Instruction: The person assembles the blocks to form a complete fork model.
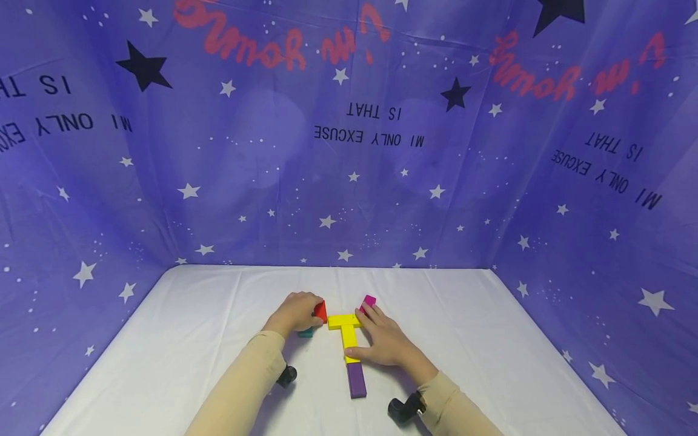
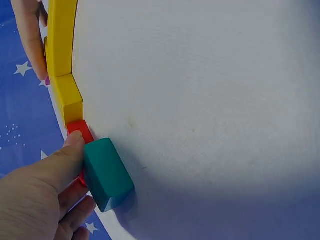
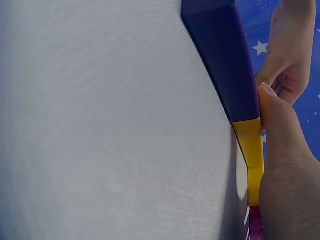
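Note:
My left hand (image 1: 297,310) pinches a red block (image 1: 320,312) between thumb and fingers, at the left end of a yellow crossbar block (image 1: 342,321). Below that hand lies a teal block (image 2: 109,174), overlapping the red one in the left wrist view. A yellow stem block (image 1: 349,342) runs from the crossbar toward me, and a purple block (image 1: 357,380) continues it. My right hand (image 1: 386,339) lies spread beside the stem, its thumb touching the yellow stem. Its fingertips rest on a magenta block (image 1: 369,300) at the crossbar's right end.
A white cloth (image 1: 463,339) covers the tabletop. Purple star-printed fabric (image 1: 349,200) hangs behind it and on both sides. Black wrist-camera mounts (image 1: 405,410) stick out below the sleeves.

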Demonstrator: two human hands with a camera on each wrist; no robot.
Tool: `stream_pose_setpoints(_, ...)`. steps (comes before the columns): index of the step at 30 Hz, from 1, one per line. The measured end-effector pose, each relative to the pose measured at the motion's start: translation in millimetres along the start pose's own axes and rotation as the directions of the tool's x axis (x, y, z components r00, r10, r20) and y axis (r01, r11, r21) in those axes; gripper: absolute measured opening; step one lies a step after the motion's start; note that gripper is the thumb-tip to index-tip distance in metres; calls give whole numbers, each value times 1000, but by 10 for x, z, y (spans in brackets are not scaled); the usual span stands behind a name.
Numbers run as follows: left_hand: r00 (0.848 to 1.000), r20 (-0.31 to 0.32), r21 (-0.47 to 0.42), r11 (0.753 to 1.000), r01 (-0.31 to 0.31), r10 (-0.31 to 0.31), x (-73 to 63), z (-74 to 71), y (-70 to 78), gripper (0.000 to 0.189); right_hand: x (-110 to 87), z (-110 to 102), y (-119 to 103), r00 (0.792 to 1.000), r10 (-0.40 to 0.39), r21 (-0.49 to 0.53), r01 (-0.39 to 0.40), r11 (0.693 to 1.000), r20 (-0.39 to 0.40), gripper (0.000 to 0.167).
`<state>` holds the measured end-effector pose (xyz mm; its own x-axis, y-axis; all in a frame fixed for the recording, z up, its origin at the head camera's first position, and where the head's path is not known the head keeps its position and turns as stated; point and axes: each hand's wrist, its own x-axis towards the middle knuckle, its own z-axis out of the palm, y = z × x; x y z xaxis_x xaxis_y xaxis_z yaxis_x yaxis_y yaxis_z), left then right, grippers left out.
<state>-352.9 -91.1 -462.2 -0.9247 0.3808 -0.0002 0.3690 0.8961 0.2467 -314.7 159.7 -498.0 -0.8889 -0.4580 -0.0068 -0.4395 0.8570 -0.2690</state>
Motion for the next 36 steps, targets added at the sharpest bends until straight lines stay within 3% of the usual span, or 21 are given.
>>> stream_pose_setpoints(14, 1000, -7, 6, 1000, -12, 12, -19, -35, 32, 48, 11, 51, 37, 1000, 4, 14, -3, 1000, -19, 106)
stream_pose_setpoints(21, 996, -87, -35, 999, 20, -23, -26, 18, -22, 48, 14, 51, 29, 1000, 11, 21, -11, 1000, -17, 105)
stream_pose_setpoints(28, 976, -217, -53, 999, 12, -23, 28, 54, -37, 47, 14, 55, 34, 1000, 8, 21, -7, 1000, -21, 104)
stream_pose_setpoints(36, 973, -229, -66, 998, 22, -37, 102, 31, 143, 48, 9, 42, 36, 1000, 0, 32, 1, 999, -25, 104)
